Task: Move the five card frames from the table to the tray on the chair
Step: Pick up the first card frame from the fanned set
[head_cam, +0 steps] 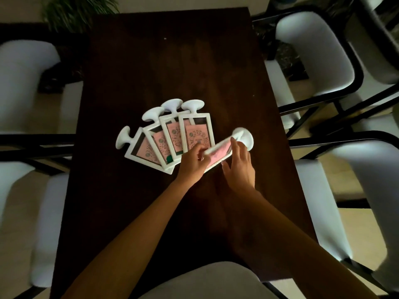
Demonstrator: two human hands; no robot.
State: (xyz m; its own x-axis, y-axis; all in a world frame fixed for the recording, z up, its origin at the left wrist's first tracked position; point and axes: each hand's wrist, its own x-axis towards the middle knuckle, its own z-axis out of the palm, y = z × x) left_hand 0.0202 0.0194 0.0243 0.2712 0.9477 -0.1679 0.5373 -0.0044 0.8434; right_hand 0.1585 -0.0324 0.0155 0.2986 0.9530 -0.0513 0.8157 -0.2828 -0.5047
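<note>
Several white card frames with pink cards and round bases lie fanned out on the dark wooden table (168, 65); the rightmost of the flat ones (197, 131) overlaps its neighbours (164, 143). One more frame (220, 155) is tilted up off the table at the fan's right end. My left hand (194, 164) grips its lower left edge and my right hand (238, 167) holds its right side near the round base (245, 138). No tray is in view.
White-cushioned chairs with black frames ring the table: two on the left (23, 83), two on the right (317, 59), and one seat back (207, 281) right below me. A potted plant (75, 11) stands at the far left.
</note>
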